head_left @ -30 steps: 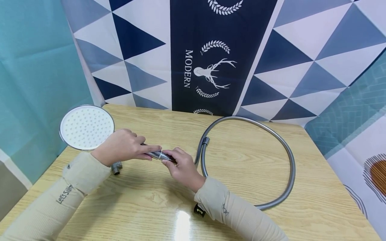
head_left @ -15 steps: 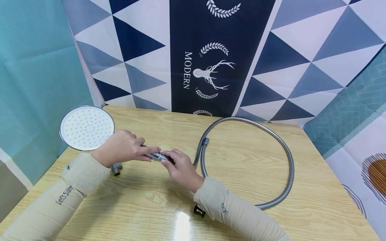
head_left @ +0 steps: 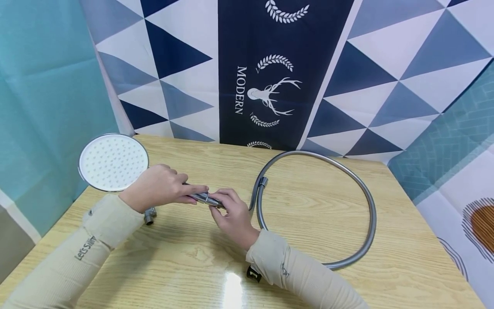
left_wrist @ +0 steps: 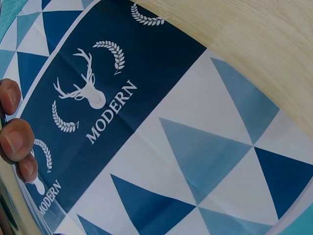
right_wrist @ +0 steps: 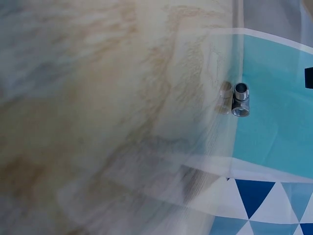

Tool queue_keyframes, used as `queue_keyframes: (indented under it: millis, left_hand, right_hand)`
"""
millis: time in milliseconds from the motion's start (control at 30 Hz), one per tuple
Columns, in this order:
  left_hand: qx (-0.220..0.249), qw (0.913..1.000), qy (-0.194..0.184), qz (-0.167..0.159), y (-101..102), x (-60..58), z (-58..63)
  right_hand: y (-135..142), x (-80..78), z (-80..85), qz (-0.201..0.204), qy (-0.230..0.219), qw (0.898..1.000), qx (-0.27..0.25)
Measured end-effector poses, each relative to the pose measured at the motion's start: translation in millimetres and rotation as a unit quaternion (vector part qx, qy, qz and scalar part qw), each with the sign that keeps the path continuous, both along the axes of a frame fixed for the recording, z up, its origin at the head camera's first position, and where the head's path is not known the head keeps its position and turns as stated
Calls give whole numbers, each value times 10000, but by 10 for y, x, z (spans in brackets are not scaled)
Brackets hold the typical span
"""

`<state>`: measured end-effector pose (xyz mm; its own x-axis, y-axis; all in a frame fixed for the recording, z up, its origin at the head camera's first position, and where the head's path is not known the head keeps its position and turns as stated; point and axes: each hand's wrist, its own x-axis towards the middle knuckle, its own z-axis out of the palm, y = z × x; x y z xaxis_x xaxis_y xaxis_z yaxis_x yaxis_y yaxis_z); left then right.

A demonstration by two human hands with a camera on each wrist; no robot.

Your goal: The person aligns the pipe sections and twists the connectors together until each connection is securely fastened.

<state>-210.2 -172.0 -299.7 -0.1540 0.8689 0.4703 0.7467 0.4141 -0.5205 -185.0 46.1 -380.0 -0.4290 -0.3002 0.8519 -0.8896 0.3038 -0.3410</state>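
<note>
A round chrome shower head (head_left: 113,162) with a white nozzle face is at the left in the head view. My left hand (head_left: 156,186) grips its handle, and the chrome handle end (head_left: 200,197) points right out of the fingers. Against that end, my right hand (head_left: 233,216) pinches the metal connector (head_left: 214,202) of the grey shower hose (head_left: 371,223) between thumb and fingers. The fingers cover part of the connector. In the left wrist view only the left fingertips (left_wrist: 17,139) show, at the left edge. The right wrist view shows no part of the right hand.
The hose loops across the right side of the wooden table (head_left: 409,240), its other end fitting (head_left: 263,182) lying inside the loop's left side. A small chrome threaded fitting (head_left: 149,216) stands below the left hand. A black tag (head_left: 253,274) lies beside the right sleeve. Patterned cloth (head_left: 185,77) hangs behind.
The right fingers have shifted their grip on the connector, leaving more of the metal joint showing. Left hand and shower head have moved slightly right and up.
</note>
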Motion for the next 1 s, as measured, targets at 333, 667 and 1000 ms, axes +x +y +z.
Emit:
queue_keyframes:
  millis: [333, 667, 1000]
  left_hand:
    - [24, 10000, -77, -10, 6, 7, -27]
    - [13, 9999, -124, -34, 5, 11, -18]
    - [-40, 9999, -153, 10, 2, 15, -20]
  right_hand:
    - [-3, -12, -32, 162, 14, 9994, -301]
    - [-6, -8, -50, 118, -64, 9994, -316]
    - [4, 13, -48, 71, -235, 9995, -217]
